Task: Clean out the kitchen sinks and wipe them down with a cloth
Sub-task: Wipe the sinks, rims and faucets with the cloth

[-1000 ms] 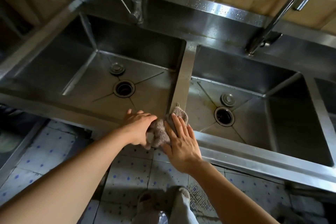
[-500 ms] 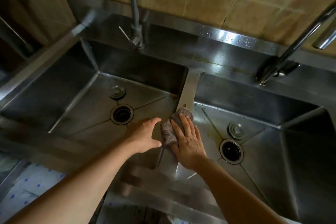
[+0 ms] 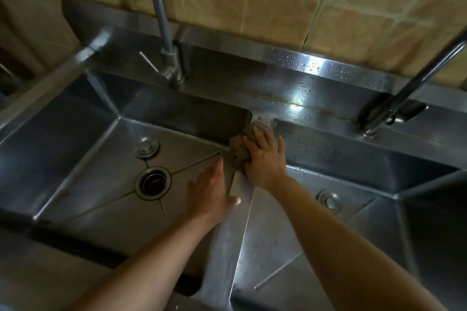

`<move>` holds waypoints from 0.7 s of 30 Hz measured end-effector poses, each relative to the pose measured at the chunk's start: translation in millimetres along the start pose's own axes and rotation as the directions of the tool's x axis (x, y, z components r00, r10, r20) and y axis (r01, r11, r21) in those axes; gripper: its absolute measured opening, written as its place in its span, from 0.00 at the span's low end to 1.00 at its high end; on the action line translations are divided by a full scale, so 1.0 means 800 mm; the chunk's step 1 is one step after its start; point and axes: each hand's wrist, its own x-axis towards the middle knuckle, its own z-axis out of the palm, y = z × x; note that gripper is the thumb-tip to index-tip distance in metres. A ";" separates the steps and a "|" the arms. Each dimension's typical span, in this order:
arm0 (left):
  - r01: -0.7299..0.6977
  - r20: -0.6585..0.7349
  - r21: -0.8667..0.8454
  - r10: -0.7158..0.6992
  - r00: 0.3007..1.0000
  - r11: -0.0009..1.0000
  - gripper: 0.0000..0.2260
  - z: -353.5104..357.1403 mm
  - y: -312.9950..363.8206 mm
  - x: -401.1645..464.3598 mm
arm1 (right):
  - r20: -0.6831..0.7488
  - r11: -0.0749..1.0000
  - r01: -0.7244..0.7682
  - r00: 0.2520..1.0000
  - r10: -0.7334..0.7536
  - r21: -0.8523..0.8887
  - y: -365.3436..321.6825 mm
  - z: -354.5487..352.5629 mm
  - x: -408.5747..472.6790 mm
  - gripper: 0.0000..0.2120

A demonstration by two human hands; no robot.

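A grey-brown cloth lies on the far end of the steel divider between two sinks. My right hand presses flat on the cloth with straight fingers. My left hand rests open against the divider's left side, thumb on its top, apart from the cloth. The left sink has an open drain and a round plug. Of the right sink I see the wet back wall and a round fitting; my right forearm hides part of its floor.
A tall tap rises behind the left sink, and a slanted tap stands behind the right one. Water drops dot the steel back ledge. Beige wall tiles run above. The sinks' front rim is near me.
My right hand has slid the cloth along the divider from its near end to its far end. My left hand let go of the cloth and trails behind. The view moved closer over the sinks.
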 end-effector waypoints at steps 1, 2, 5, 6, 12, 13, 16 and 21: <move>0.019 0.011 0.000 -0.019 1.000 1.000 0.46 0.002 -0.002 0.004 | -0.009 1.000 0.004 1.000 -0.004 0.014 -0.005 0.001 -0.011 0.32; 0.037 0.017 -0.002 -0.037 0.999 0.999 0.47 0.003 -0.004 0.005 | -0.001 0.999 0.018 1.000 -0.018 0.050 -0.010 0.004 -0.024 0.32; 0.038 0.022 -0.026 -0.038 0.999 0.999 0.50 0.000 -0.010 0.012 | 0.034 0.968 0.026 0.999 -0.035 0.250 -0.021 0.010 -0.062 0.31; 0.028 0.026 -0.039 -0.027 0.999 0.999 0.51 -0.003 -0.011 0.016 | 0.036 0.955 0.033 0.998 -0.045 0.296 -0.023 0.010 -0.068 0.30; -0.055 0.079 0.015 0.054 0.995 0.998 0.55 -0.016 -0.010 0.046 | -0.017 0.941 -0.042 0.999 0.050 0.335 -0.014 0.006 -0.023 0.27; -0.086 0.056 0.016 0.085 0.995 0.996 0.53 -0.018 -0.009 0.053 | -0.027 0.950 -0.064 0.997 0.075 0.306 -0.011 0.006 -0.009 0.28; -0.158 -0.004 -0.020 0.158 0.987 0.987 0.47 -0.024 -0.002 0.078 | -0.079 0.951 -0.068 0.992 0.096 0.303 -0.002 0.003 0.034 0.26; -0.254 -0.131 -0.063 0.244 0.961 0.965 0.38 -0.024 0.023 0.121 | -0.175 0.959 -0.042 0.980 0.094 0.280 0.025 -0.005 0.106 0.23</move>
